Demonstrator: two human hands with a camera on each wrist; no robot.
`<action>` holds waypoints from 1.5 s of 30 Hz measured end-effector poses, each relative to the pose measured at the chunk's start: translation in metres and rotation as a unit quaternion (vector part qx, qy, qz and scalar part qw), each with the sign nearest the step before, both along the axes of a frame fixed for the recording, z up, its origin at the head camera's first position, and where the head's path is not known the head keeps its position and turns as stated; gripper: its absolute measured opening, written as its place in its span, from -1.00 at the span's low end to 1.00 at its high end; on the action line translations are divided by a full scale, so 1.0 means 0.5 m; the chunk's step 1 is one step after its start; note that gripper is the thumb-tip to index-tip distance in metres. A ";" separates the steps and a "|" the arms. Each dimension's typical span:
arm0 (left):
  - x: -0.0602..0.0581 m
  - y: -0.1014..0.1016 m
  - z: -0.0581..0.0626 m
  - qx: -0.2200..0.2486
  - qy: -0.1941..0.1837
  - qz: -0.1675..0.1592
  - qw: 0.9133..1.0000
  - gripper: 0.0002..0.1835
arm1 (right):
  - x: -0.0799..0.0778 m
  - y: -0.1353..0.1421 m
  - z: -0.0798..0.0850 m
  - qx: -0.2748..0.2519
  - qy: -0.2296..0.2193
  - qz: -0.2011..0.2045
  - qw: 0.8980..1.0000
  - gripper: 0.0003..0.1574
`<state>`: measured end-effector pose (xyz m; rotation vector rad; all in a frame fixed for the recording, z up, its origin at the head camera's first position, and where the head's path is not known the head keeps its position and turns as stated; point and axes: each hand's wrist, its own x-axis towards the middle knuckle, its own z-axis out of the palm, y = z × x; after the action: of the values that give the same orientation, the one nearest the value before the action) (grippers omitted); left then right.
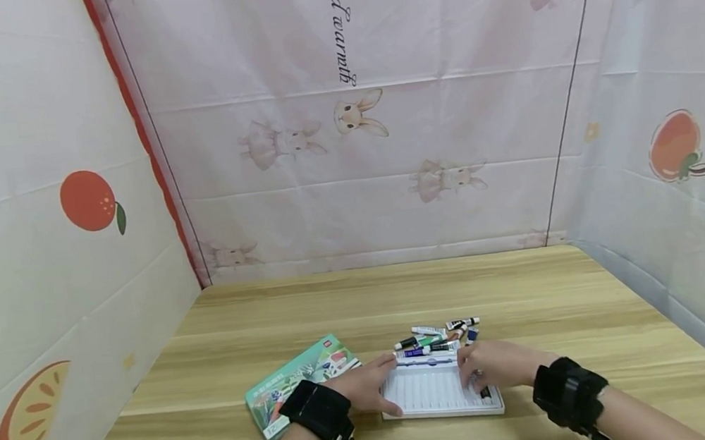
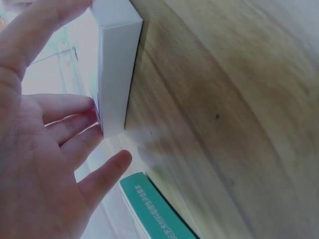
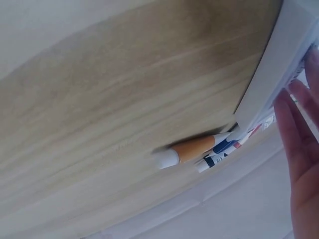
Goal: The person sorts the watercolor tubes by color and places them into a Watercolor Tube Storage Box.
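A white plastic tray (image 1: 432, 389) with moulded slots lies in its shallow box on the table. My left hand (image 1: 368, 387) spans the tray's left end, fingers fairly straight against that side and thumb by the near corner; in the left wrist view the fingertips touch the white wall (image 2: 118, 74). Over the tray's right end, my right hand (image 1: 490, 364) has its fingers curled down around a small paint tube (image 1: 485, 393), whose dark end shows below them. The hand covers most of that tube. Several paint tubes (image 1: 429, 341) lie piled beyond the tray's far edge.
Left of the tray, partly behind the left forearm, lies a green printed paint box (image 1: 298, 381). An orange-banded tube (image 3: 194, 149) rests beside the tray's corner in the right wrist view. Printed cloth walls (image 1: 390, 209) enclose the wooden table (image 1: 213, 361) on three sides.
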<state>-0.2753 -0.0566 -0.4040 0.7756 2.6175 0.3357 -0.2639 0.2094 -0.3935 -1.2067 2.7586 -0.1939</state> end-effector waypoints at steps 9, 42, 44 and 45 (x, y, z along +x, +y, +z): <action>-0.002 -0.001 -0.003 0.002 -0.004 -0.003 1.000 -0.06 | -0.009 -0.001 -0.009 -0.017 -0.007 0.003 1.000 -0.94; 0.005 0.026 0.027 -0.015 0.028 -0.096 0.995 -0.19 | 0.011 0.050 -0.031 -0.025 0.118 0.034 0.992 -0.86; 0.004 0.024 0.023 -0.013 0.026 -0.090 0.995 -0.19 | 0.006 0.043 -0.030 -0.042 0.082 0.007 0.996 -0.95; 0.003 0.024 0.021 -0.012 0.024 -0.088 0.996 -0.19 | 0.004 0.039 -0.029 -0.046 0.067 -0.007 0.997 -0.96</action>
<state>-0.2739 -0.0446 -0.3933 1.0094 2.5673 0.2372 -0.2619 0.2289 -0.4082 -1.2659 2.9042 -0.2522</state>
